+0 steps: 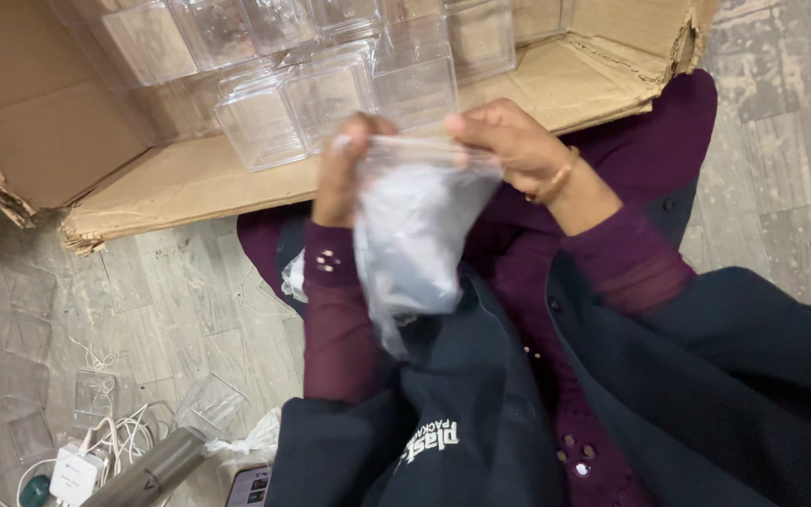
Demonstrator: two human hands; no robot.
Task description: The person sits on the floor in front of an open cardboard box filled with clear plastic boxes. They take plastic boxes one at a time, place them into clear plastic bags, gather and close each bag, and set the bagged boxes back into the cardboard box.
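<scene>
Both my hands hold up a clear plastic bag (415, 230) by its top edge over my lap. My left hand (342, 174) pinches the bag's left corner. My right hand (509, 141), with a gold bangle at the wrist, pinches the right corner. The bag hangs down between them with something pale grey inside; what it is I cannot tell. My sleeves are maroon under a dark jacket.
An open cardboard box (190, 178) lies on its side in front of me, with several clear plastic boxes (330, 94) stacked inside. On the grey floor at lower left sit white cables (119, 437), a white charger (72, 474), a metal cylinder (152, 469) and flat clear plastic pieces (208, 404).
</scene>
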